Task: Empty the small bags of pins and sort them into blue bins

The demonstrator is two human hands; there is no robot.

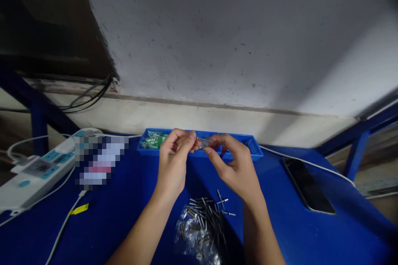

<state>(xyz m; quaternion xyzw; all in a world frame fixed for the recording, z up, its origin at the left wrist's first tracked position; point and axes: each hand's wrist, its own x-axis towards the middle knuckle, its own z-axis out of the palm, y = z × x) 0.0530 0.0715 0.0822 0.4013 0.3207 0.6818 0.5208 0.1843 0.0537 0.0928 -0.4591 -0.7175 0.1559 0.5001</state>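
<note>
Between both hands, in front of the blue bins, is a small clear plastic bag (pixel 204 143); what is in it is too small to make out. My left hand (pixel 178 153) pinches its left end between thumb and fingers. On the other side, my right hand (pixel 230 159) has thumb and forefinger at the bag's right edge. Below the hands lies a loose heap of pop rivets (pixel 207 211) on the blue table (pixel 133 219). Beside the heap, a crumpled clear bag (pixel 194 240) has several small brass-coloured pieces in or on it.
Blue bins (pixel 186 154) stand in a row near the wall; the left one has small green-and-clear packets (pixel 152 140). A white power strip (pixel 34 182) and a pixelated phone-like object (pixel 102 161) on a cable are at left. A dark phone (pixel 307 184) lies at right.
</note>
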